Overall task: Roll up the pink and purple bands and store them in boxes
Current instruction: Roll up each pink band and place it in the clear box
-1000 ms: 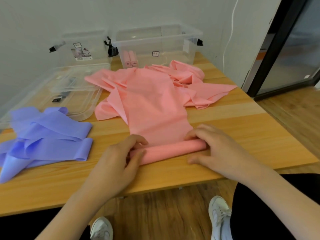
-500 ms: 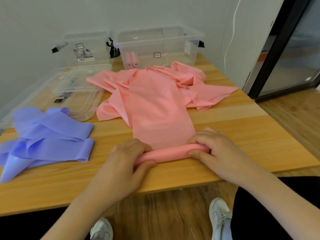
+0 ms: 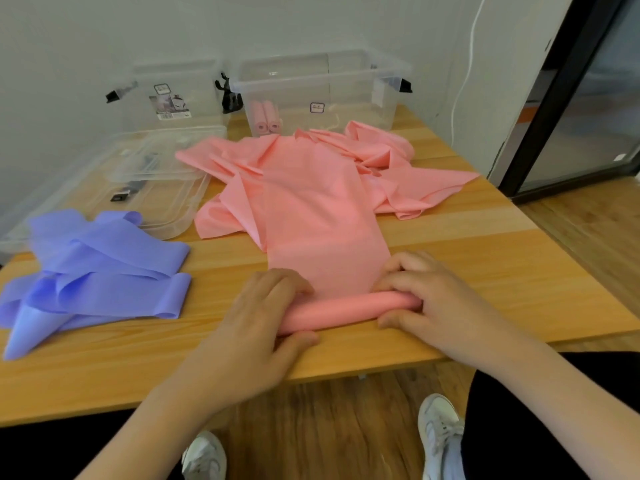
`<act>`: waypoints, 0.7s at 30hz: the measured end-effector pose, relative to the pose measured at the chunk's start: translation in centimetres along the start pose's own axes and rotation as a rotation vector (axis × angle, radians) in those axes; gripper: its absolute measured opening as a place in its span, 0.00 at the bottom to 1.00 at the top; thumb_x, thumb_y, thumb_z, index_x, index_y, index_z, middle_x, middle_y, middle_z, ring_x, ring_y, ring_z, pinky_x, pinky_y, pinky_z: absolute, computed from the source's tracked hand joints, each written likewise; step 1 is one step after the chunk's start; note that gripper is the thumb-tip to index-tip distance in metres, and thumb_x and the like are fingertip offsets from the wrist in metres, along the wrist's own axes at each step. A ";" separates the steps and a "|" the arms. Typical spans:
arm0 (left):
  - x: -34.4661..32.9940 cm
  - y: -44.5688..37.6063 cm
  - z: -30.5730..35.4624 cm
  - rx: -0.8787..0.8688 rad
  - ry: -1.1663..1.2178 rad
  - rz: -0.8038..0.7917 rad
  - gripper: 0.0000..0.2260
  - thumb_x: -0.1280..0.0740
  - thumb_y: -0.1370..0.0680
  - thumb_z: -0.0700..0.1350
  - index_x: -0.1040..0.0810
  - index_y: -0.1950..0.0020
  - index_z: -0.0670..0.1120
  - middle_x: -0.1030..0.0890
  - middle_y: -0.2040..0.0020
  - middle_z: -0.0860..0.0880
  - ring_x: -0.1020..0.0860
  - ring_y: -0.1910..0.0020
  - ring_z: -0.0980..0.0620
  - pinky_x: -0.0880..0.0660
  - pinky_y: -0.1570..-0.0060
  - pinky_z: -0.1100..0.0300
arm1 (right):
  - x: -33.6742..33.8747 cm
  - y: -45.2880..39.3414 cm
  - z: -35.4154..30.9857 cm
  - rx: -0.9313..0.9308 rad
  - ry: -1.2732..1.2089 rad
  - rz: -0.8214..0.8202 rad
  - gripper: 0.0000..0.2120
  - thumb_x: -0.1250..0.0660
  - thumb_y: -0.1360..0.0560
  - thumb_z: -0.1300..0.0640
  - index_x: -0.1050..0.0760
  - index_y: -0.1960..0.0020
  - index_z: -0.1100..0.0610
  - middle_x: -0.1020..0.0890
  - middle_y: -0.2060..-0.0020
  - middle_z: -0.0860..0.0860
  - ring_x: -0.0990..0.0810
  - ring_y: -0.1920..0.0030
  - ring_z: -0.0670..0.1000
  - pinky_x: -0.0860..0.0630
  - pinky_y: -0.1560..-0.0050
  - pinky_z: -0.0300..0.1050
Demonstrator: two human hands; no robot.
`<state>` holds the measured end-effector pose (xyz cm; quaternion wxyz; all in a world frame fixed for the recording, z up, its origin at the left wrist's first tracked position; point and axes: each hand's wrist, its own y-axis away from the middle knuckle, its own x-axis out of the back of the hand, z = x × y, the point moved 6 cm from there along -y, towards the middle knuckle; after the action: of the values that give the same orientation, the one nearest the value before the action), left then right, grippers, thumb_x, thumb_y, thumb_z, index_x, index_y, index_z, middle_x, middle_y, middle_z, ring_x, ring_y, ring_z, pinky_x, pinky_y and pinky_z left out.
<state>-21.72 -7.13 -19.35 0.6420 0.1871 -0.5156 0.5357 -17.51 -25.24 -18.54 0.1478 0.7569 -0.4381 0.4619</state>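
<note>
**Desk editor:** Hands first. What are they doing?

**Photographer:** Both hold the pink roll (image 3: 346, 310) at the desk's (image 3: 485, 258) near edge. The left hand (image 3: 256, 327) covers the roll's left end, fingers (image 3: 291, 282) curled over the top and thumb tucked against the near side. The right hand (image 3: 433, 299) grips the right end the same way, fingers curled over the far side, thumb flat on the desk in front.

**Desk editor:** And the unrolled part of it?

**Photographer:** The pink band (image 3: 322, 220) runs flat from the roll away across the desk, then joins a rumpled pink heap (image 3: 391, 174) in front of the boxes.

**Desk editor:** Boxes, describe them.

**Photographer:** Two clear plastic ones against the wall. The right box (image 3: 360, 95) is open and holds two finished pink rolls (image 3: 266, 116) lying side by side at its left end. The left box (image 3: 180, 91) carries a printed label; its contents cannot be made out. Clear lids (image 3: 166, 199) lie flat on the desk before it, touching the pink heap's left edge.

**Desk editor:** Purple?

**Photographer:** Purple bands (image 3: 100, 275) lie loose and folded at the desk's left side, well apart from both hands, one end trailing toward the near edge.

**Desk editor:** Anything below the desk?

**Photographer:** Dark trousers (image 3: 519, 393), two white shoes (image 3: 440, 424) and a wooden floor (image 3: 332, 417).
</note>
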 end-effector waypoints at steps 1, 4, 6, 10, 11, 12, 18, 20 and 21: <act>-0.1 -0.1 0.1 -0.009 -0.031 0.007 0.15 0.40 0.27 0.56 0.27 0.44 0.50 0.29 0.47 0.56 0.32 0.48 0.59 0.39 0.45 0.73 | 0.0 0.0 -0.1 0.005 -0.007 0.020 0.09 0.28 0.32 0.51 0.26 0.55 0.42 0.29 0.56 0.39 0.34 0.48 0.37 0.41 0.46 0.34; 0.1 -0.4 0.3 0.012 -0.008 0.045 0.13 0.40 0.26 0.55 0.26 0.46 0.51 0.28 0.53 0.57 0.31 0.54 0.59 0.36 0.51 0.72 | -0.2 -0.1 -0.1 -0.016 -0.025 0.020 0.07 0.32 0.29 0.50 0.26 0.53 0.41 0.27 0.56 0.38 0.33 0.49 0.38 0.39 0.46 0.36; 0.5 -0.3 -0.1 0.078 0.067 0.077 0.13 0.42 0.28 0.56 0.31 0.44 0.56 0.26 0.55 0.58 0.29 0.58 0.62 0.36 0.53 0.77 | 0.0 -0.1 0.4 -0.062 -0.029 0.023 0.14 0.31 0.31 0.48 0.29 0.47 0.39 0.27 0.52 0.35 0.31 0.47 0.38 0.37 0.43 0.38; 0.6 -0.2 -0.8 0.098 0.071 0.081 0.09 0.41 0.29 0.59 0.31 0.52 0.58 0.24 0.57 0.57 0.27 0.58 0.62 0.34 0.57 0.76 | 0.7 -0.1 0.3 -0.038 -0.003 0.053 0.14 0.26 0.36 0.49 0.31 0.59 0.41 0.27 0.56 0.36 0.31 0.50 0.37 0.36 0.49 0.38; 0.6 -0.3 -0.7 0.067 0.045 0.065 0.11 0.39 0.30 0.60 0.29 0.52 0.56 0.25 0.56 0.57 0.29 0.57 0.62 0.35 0.54 0.76 | 0.8 -0.1 0.3 -0.026 -0.006 0.068 0.12 0.26 0.35 0.50 0.30 0.60 0.42 0.27 0.57 0.37 0.31 0.50 0.36 0.37 0.49 0.37; 0.6 -0.4 -0.6 0.040 0.026 0.060 0.13 0.37 0.31 0.60 0.26 0.53 0.54 0.26 0.55 0.57 0.30 0.56 0.63 0.36 0.52 0.76 | 0.9 -0.1 0.3 -0.018 -0.010 0.087 0.10 0.27 0.33 0.51 0.28 0.60 0.43 0.27 0.58 0.37 0.31 0.51 0.36 0.38 0.50 0.37; 1.3 -0.3 -0.5 0.074 0.076 0.153 0.15 0.39 0.29 0.56 0.22 0.50 0.49 0.24 0.60 0.60 0.28 0.59 0.68 0.37 0.57 0.82 | 1.0 -0.1 0.4 -0.045 -0.030 0.074 0.15 0.26 0.34 0.51 0.28 0.53 0.41 0.27 0.56 0.35 0.29 0.50 0.36 0.34 0.49 0.32; 1.2 -0.3 -0.7 0.086 0.109 0.135 0.16 0.39 0.29 0.59 0.24 0.48 0.52 0.26 0.57 0.63 0.29 0.56 0.73 0.37 0.56 0.82 | 1.3 0.0 0.4 -0.063 -0.057 0.091 0.15 0.26 0.34 0.55 0.30 0.57 0.40 0.24 0.58 0.36 0.27 0.52 0.37 0.33 0.53 0.29; 0.9 -0.4 -0.7 0.068 0.101 0.096 0.17 0.38 0.30 0.61 0.24 0.48 0.52 0.26 0.55 0.62 0.29 0.54 0.71 0.37 0.53 0.80 | 1.4 0.0 0.5 -0.071 -0.071 0.108 0.13 0.26 0.33 0.56 0.28 0.58 0.41 0.23 0.59 0.37 0.26 0.54 0.38 0.32 0.54 0.29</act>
<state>-21.18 -6.26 -18.71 0.6342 0.1568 -0.4722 0.5919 -16.96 -26.32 -17.63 0.1340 0.7423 -0.4994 0.4261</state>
